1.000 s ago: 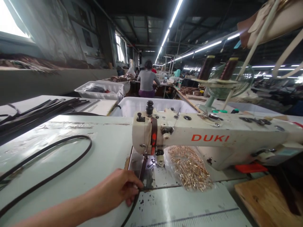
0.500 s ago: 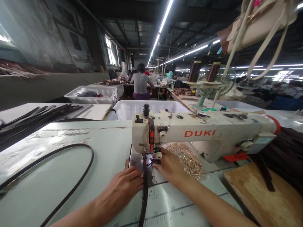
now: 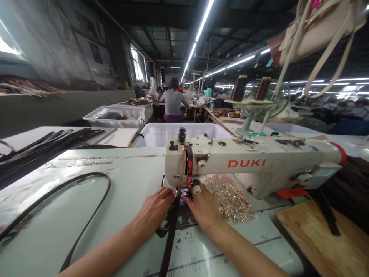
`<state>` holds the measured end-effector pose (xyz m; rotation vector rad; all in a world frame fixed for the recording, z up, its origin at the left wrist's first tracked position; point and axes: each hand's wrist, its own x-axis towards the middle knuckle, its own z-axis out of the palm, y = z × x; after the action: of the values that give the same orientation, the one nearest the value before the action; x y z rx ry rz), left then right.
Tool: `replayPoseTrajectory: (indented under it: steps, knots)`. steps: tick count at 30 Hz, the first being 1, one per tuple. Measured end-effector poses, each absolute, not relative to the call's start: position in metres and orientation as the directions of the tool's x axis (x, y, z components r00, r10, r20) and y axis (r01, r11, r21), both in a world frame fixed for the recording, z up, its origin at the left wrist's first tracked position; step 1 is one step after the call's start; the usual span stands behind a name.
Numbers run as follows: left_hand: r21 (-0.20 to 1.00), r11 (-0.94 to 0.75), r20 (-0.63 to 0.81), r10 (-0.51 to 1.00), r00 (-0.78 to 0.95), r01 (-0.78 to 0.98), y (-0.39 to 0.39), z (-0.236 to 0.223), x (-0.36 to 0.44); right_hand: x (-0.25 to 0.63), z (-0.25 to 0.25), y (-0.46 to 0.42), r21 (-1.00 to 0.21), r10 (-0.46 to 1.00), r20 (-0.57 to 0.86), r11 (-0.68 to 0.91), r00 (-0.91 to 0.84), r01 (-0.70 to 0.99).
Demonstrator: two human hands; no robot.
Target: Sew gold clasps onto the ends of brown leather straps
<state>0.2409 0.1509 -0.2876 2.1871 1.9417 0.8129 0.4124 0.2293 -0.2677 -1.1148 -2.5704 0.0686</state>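
A dark brown strap runs from the table's front edge up to the needle area of the white sewing machine. My left hand is closed, its fingertips pressed together at the strap's left edge just below the machine head. My right hand reaches in from the other side, thumb near the strap and fingers bent around a small dark part partly hidden by the knob. What its fingers hold cannot be made out. A dark area shows in the machine bed between my hands.
A bag of small gold-coloured metal pieces lies right of my right hand. A looped dark strap curves over the table at left. A wooden board sits at right. Ahead are a white bin and a seated person.
My left hand has moved forward, closer to the needle. The strap now slants more toward the lower left. A dark area now shows in the machine bed, and the view has shifted slightly.
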Motion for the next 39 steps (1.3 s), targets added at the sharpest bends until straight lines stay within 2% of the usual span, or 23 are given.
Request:
replayPoseTrajectory:
  steps: [6, 12, 22, 26, 29, 32, 35, 39]
  knots:
    - [0.313, -0.169, 0.341, 0.939, 0.055, 0.935, 0.148, -0.28, 0.248, 0.416, -0.273, 0.21, -0.111, 0.683, 0.272, 0.722, -0.678, 0.683]
    - [0.291, -0.159, 0.367, 0.929, 0.043, 0.944, 0.148, -0.278, 0.249, 0.399, -0.277, 0.21, -0.053, 0.683, 0.202, 0.724, -0.702, 0.688]
    - [0.225, -0.167, 0.324, 0.942, 0.087, 0.96, 0.146, -0.273, 0.241, 0.4, -0.275, 0.215, -0.018, 0.638, 0.195, 0.762, -0.745, 0.648]
    - [0.178, -0.013, 0.329, 0.943, -0.047, 0.984, 0.132, -0.262, 0.213, 0.424, -0.266, 0.226, -0.068, 0.632, 0.214, 0.77, -0.745, 0.634]
    - [0.208, -0.107, 0.156, 0.985, 0.075, 0.972, 0.116, -0.265, 0.209, 0.434, -0.262, 0.237, -0.13, 0.62, 0.248, 0.783, -0.745, 0.608]
    - [0.265, -0.204, 0.006, 0.978, 0.21, 0.942, 0.106, -0.269, 0.223, 0.43, -0.265, 0.246, -0.246, 0.637, 0.281, 0.771, -0.718, 0.587]
    - [0.24, -0.209, -0.009, 0.976, 0.217, 0.948, 0.103, -0.272, 0.238, 0.421, -0.272, 0.251, -0.313, 0.678, 0.295, 0.734, -0.673, 0.603]
    - [0.093, -0.231, 0.062, 0.972, 0.226, 0.969, 0.101, -0.277, 0.25, 0.417, -0.28, 0.251, -0.356, 0.693, 0.326, 0.72, -0.643, 0.595]
